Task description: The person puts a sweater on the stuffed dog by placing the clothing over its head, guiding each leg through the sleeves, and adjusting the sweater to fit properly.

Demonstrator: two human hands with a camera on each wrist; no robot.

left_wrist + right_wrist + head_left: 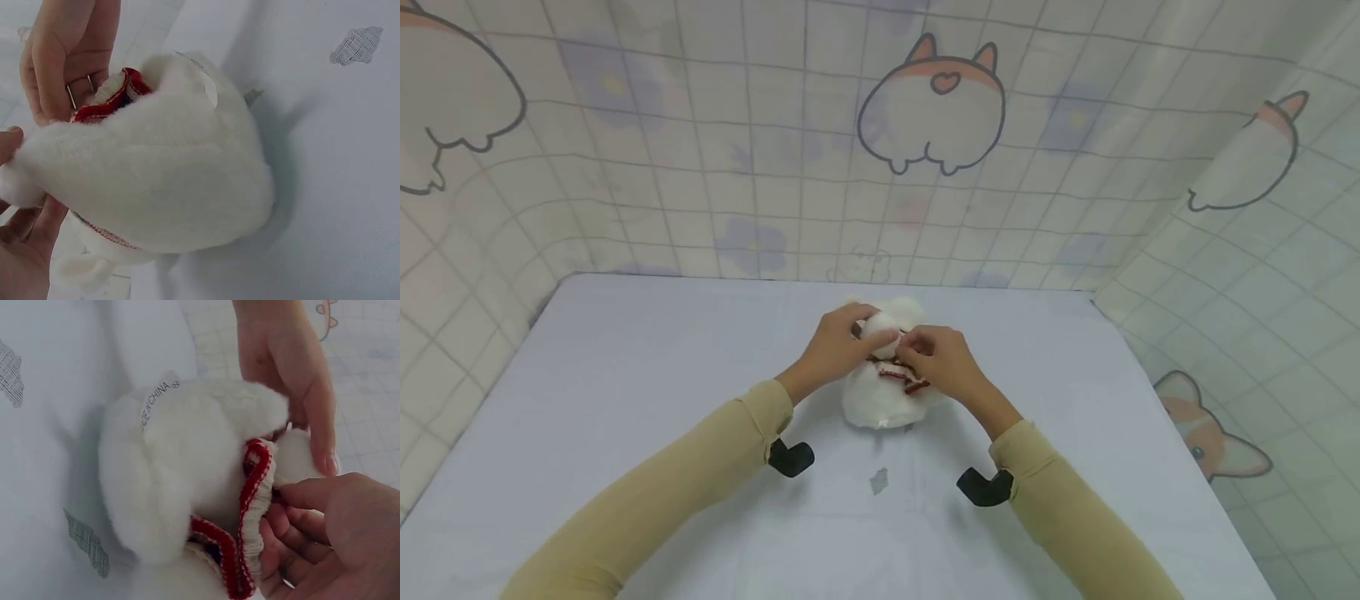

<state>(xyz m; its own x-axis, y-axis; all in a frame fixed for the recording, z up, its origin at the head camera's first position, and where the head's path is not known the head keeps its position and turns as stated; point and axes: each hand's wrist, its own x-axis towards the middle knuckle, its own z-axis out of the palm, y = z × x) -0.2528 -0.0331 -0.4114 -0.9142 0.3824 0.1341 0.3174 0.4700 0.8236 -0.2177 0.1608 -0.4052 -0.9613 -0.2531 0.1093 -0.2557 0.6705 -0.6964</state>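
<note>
A white plush toy [880,396] lies in the middle of the table, with a red-trimmed cream garment [901,377] round it. My left hand [865,333] grips a rounded white part of the toy at its far end, thumb and fingers curled over it. From the other side, my right hand [913,354] pinches the garment's red-edged rim. In the right wrist view the red trim [253,506] runs along the stretched cloth between my right hand's fingers [312,500] and the toy's body [175,481]; a "MADE IN CHINA" label [156,403] shows. The left wrist view shows the toy's back [187,169].
A pale lavender sheet [625,400] covers the table, with a small grey mark [878,481] near me. Fabric walls printed with cartoon corgis [932,104] close in the back and both sides. Black wrist mounts [790,458] [985,487] hang under my sleeves.
</note>
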